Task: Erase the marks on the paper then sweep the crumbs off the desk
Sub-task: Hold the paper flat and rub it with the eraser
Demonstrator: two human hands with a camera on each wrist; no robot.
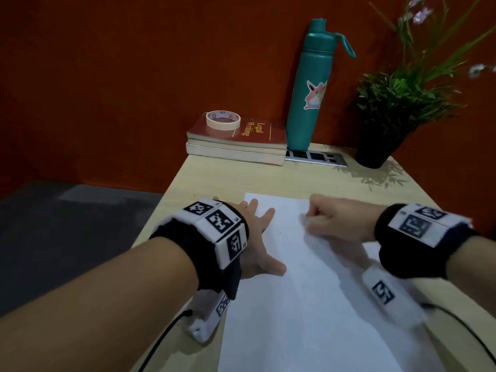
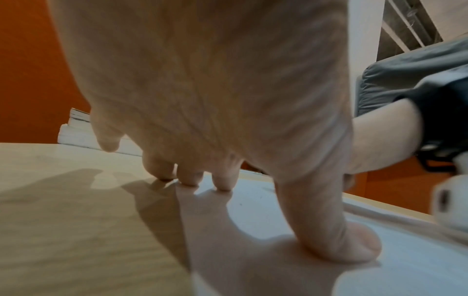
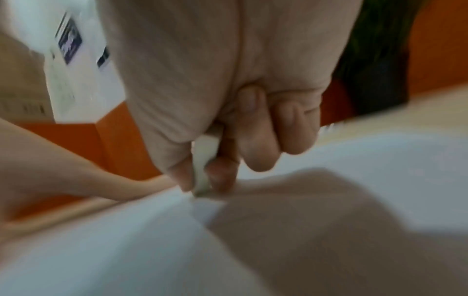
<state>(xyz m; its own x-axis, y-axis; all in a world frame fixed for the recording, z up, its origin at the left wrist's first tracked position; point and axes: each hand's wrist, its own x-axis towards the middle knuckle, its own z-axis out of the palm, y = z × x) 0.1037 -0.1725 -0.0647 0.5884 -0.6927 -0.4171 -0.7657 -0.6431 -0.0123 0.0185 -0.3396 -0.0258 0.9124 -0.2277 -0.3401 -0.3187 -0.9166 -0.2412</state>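
A white sheet of paper [image 1: 298,291] lies on the light wooden desk [image 1: 214,181]. My left hand [image 1: 257,237] lies flat with spread fingers on the sheet's left edge, thumb [image 2: 349,244] and fingertips [image 2: 222,184] pressing down. My right hand [image 1: 330,218] is curled near the sheet's far end and pinches a small white eraser [image 3: 202,168] between thumb and fingers, its tip against the paper [image 3: 126,240]. The right wrist view is blurred. A few tiny dark specks [image 1: 279,233] lie on the sheet near my left hand.
At the back of the desk stand two stacked books [image 1: 236,142] with a roll of tape [image 1: 223,120] on top, a teal bottle [image 1: 308,87], a flat marker card [image 1: 316,157] and a potted plant [image 1: 389,114]. An orange wall rises behind. The desk's left edge drops to grey floor [image 1: 67,224].
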